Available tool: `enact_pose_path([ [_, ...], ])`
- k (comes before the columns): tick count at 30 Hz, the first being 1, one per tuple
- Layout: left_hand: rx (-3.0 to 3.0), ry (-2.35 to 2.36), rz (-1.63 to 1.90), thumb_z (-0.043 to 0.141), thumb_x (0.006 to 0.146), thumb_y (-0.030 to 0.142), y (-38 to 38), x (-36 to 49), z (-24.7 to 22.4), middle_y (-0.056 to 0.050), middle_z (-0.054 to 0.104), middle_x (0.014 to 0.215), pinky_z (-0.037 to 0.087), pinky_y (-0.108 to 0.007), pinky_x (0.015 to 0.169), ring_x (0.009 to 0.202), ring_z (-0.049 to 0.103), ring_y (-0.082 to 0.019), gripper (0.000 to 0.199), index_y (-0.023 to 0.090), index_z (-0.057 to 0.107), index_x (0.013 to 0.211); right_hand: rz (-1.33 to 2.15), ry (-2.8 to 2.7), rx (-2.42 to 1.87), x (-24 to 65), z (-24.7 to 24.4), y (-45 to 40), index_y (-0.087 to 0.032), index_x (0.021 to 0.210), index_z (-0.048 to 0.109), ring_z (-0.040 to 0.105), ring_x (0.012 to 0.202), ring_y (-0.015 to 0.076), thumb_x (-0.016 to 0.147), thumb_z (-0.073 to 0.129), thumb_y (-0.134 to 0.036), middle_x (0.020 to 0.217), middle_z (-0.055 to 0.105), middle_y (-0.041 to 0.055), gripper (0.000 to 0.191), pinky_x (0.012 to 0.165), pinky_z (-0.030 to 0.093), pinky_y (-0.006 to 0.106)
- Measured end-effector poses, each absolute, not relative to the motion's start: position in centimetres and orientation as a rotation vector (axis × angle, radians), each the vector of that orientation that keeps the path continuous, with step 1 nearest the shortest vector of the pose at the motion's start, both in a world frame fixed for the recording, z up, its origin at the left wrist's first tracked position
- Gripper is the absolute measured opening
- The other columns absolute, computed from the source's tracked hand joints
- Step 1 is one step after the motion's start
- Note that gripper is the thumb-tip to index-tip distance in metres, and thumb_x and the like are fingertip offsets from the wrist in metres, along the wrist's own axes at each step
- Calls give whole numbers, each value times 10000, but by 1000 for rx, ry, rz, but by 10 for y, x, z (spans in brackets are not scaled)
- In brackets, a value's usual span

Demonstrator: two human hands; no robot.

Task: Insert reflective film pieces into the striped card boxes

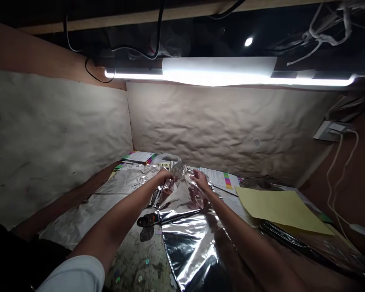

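Observation:
A shiny silver foil sheet runs from the front edge toward the back, its far end crumpled and raised. My left hand is closed on the left side of that raised end, fingers pinched together. Opposite it, my right hand has its fingers curled around the foil's right side. Between both hands the material looks thin and partly see-through. A tool with a black and orange handle lies by the foil's left edge, and a long dark strip extends from it across the sheet.
More silver foil spreads over the left. Yellow paper lies at right, above dark glossy wrap. Printed booklets and a printed sheet stand at the back. A lit tube hangs overhead; white cables run down the right wall.

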State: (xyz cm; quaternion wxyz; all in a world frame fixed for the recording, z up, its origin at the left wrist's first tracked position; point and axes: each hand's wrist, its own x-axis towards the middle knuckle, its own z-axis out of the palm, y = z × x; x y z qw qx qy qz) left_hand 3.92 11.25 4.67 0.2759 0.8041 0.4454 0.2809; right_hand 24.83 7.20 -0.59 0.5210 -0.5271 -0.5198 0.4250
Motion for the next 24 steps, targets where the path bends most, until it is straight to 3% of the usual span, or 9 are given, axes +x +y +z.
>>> enact_pose_path([
  [3, 2219, 1062, 852, 559, 880, 354, 108, 49, 79, -5, 591, 668, 419, -209, 576, 590, 543, -95, 337, 48, 607, 745, 790, -1264, -1305, 272, 27, 70, -210, 1457, 373, 301, 1429, 308, 688, 808, -259, 1545, 353, 117, 885, 1186, 231, 454],
  [6, 2276, 906, 985, 647, 811, 347, 95, 57, 126, 16, 581, 718, 414, -188, 599, 656, 526, -101, 272, 76, 624, 825, 564, -1306, -1297, 305, 84, 65, -207, 1535, 209, 133, 1488, 296, 574, 880, -293, 1616, 179, 114, 1175, 1216, 113, 426],
  [9, 2394, 726, 1201, 677, 805, 372, 68, 56, 173, 25, 584, 732, 394, -181, 598, 665, 511, -102, 285, 102, 629, 884, 331, -1464, -1243, 336, 152, 47, -165, 1561, 79, 155, 1480, 326, 538, 913, -356, 1606, 173, 175, 1334, 1200, 157, 459],
  [11, 2527, 657, 1377, 658, 835, 392, 44, 50, 191, 41, 563, 673, 368, -180, 575, 611, 477, -87, 286, 110, 623, 864, 387, -1564, -1159, 353, 189, 22, -182, 1562, -30, 322, 1419, 336, 574, 904, -337, 1520, 371, 187, 1369, 1164, 239, 509],
  [14, 2702, 621, 1502, 653, 851, 444, 10, 33, 186, 65, 499, 558, 339, -188, 527, 509, 423, -71, 334, 130, 597, 751, 322, -1658, -1173, 365, 208, -34, -299, 1556, 163, 425, 1348, 339, 586, 910, -263, 1403, 533, 107, 1224, 1153, 271, 523],
  [17, 2746, 334, 1361, 576, 919, 387, -15, 13, 141, 11, 620, 608, 435, -211, 605, 575, 568, -107, 330, 153, 617, 691, 172, -1601, -1212, 358, 170, -99, -409, 1446, 410, 496, 1269, 340, 571, 915, -199, 1341, 570, 45, 1032, 1119, 369, 508],
  [20, 2717, 137, 1076, 494, 965, 275, -34, -8, 74, -44, 756, 888, 469, -316, 929, 966, 679, -180, 252, 199, 704, 848, 98, -1834, -1255, 336, 90, -155, -366, 1075, 714, 598, 1124, 321, 771, 766, -217, 1217, 623, 64, 342, 982, 507, 510],
  [21, 2727, 165, 971, 503, 960, 247, -39, -15, 52, -32, 763, 937, 416, -353, 1024, 1043, 667, -182, 221, 221, 713, 899, 65, -1951, -1253, 327, 63, -169, -362, 1055, 722, 604, 1118, 315, 803, 728, -216, 1235, 620, 71, 291, 942, 533, 503],
  [24, 2719, 295, 711, 518, 947, 201, -50, -33, 2, -18, 766, 983, 321, -379, 1121, 1103, 656, -174, 205, 248, 717, 937, -3, -2167, -1278, 299, 3, -198, -343, 1343, 562, 521, 1257, 340, 841, 659, -214, 1398, 545, 84, 527, 1023, 457, 570],
])
